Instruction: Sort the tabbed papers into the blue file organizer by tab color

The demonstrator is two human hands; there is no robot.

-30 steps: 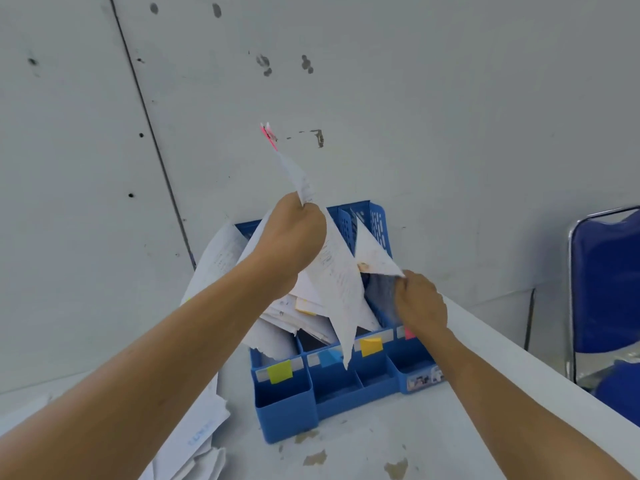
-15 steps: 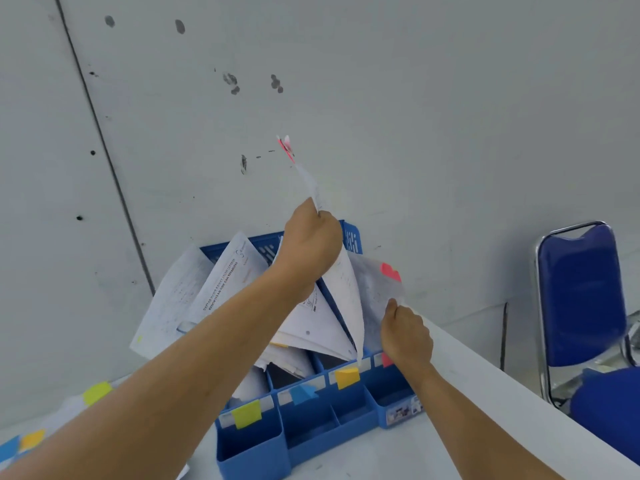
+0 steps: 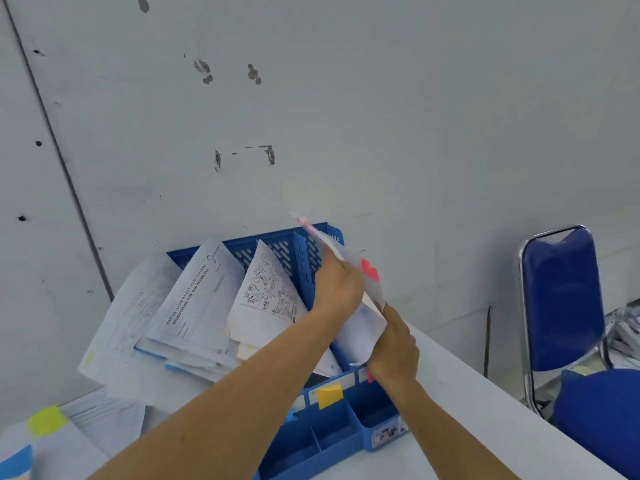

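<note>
The blue file organizer (image 3: 277,245) stands on the white table against the wall, its slots stuffed with leaning white papers. Coloured labels mark its front, among them a yellow one (image 3: 329,395). My left hand (image 3: 337,284) grips a paper with a pink tab (image 3: 306,226), which tilts down into the rightmost slot. My right hand (image 3: 393,344) holds the papers in that slot (image 3: 362,336) at their lower right edge; one of them shows a pink tab (image 3: 370,270). Both hands are close together over the organizer's right end.
A loose pile of tabbed papers lies at the lower left, showing a yellow-green tab (image 3: 46,420) and a blue tab (image 3: 15,462). A blue chair (image 3: 562,296) stands to the right of the table (image 3: 485,410). The grey wall rises right behind the organizer.
My left hand has come down and to the right, lowering the pink-tabbed paper into the rightmost slot. My right hand stays at that slot's papers. The camera has shifted left and closer.
</note>
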